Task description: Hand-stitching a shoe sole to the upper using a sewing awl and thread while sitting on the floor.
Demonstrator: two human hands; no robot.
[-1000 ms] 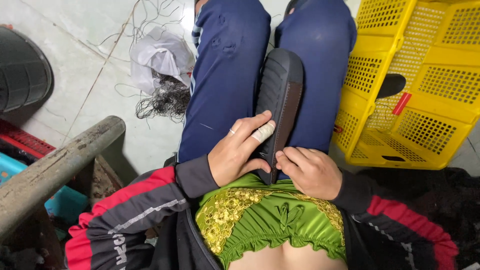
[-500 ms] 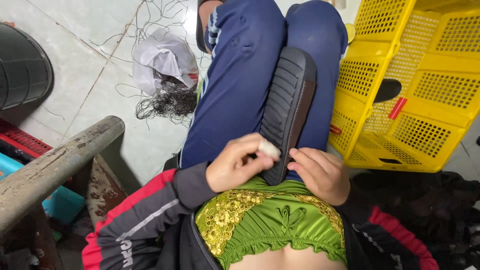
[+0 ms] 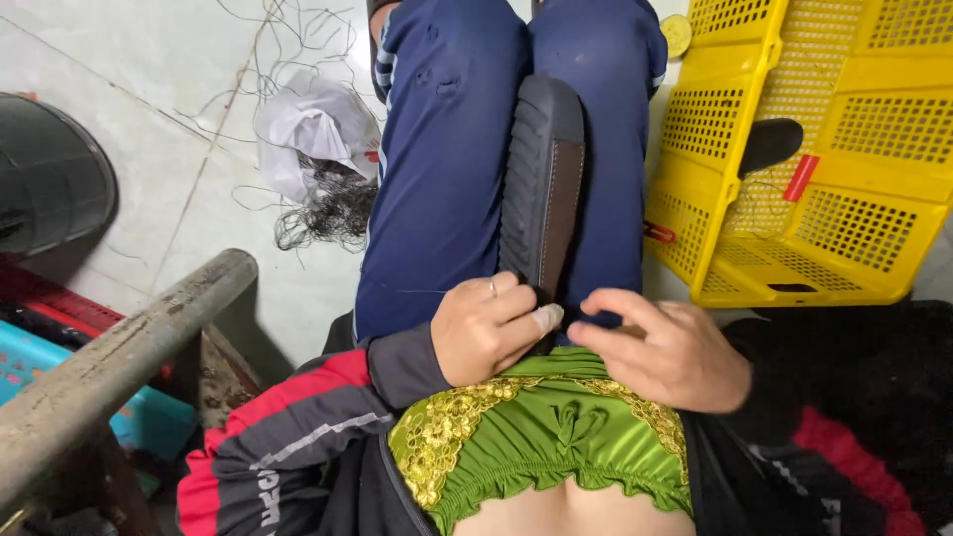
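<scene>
1. The work in hand looks like hand finishing on a black shoe sole (image 3: 541, 179) with a brown inner face, which lies lengthwise on the lap, resting on the blue trouser legs (image 3: 442, 169), toe end away from the body.
2. The left hand (image 3: 486, 333) is closed on the near end of the sole, its taped fingertip pressed to the edge.
3. The right hand (image 3: 660, 352) hovers just beside that end, fingers loosely curled and pinched together; whether they hold a needle or thread is too small to tell.
4. The next move seems to call for a steady left grip and fine fingertip work by the right hand at the sole's near edge.
5. The floor (image 3: 149, 149) is pale tile, strewn with thin threads.
6. A white plastic bag (image 3: 313, 134) lies on it with a dark tangle (image 3: 323, 203) beside it.
7. A yellow perforated crate (image 3: 834, 149) stands to the right, a worn metal bar (image 3: 119, 352) crosses the lower left, and a dark round object (image 3: 50, 184) sits at the left edge.
</scene>
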